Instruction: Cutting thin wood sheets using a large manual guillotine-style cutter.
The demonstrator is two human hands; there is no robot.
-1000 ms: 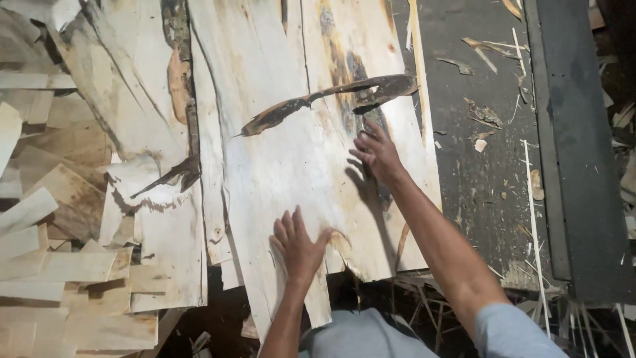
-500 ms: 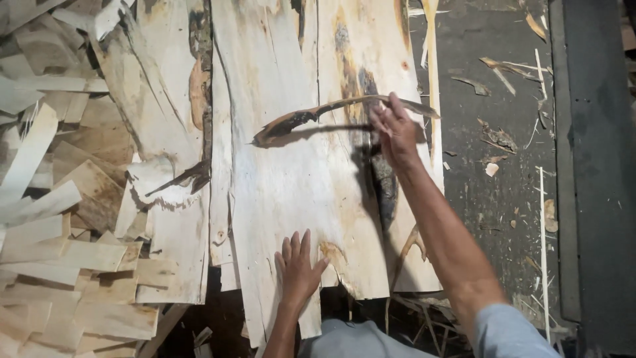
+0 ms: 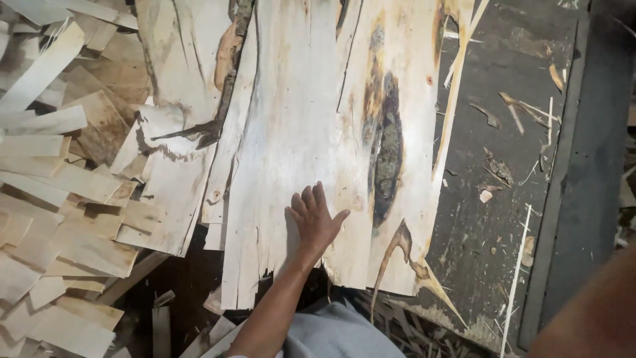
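Veneer sheet [image 3: 298, 146] lies flat mid-frame, dark knot streak right of centre. My left hand [image 3: 317, 220] rests on it w/ fingers spread wide, holding nothing. A sec ago my right hand was lifting a curled bark strip off the sheet; strip's gone now, surface bare. Right hand out of frame, only forearm [image 3: 589, 311] lower right, so can't tell its state. Offcuts pile [image 3: 53, 199] at left.

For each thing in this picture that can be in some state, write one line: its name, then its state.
Left hand: open, fingers spread, flat on the veneer sheet.
Right hand: out of view; only a blurred forearm at the lower right.
Veneer sheet: lying flat, split lengthwise, ragged at the near edge.
Dark knot: a long hollow patch in the sheet.
Cut strips: heaped loosely at the left, overlapping.
Dark table: littered with splinters.
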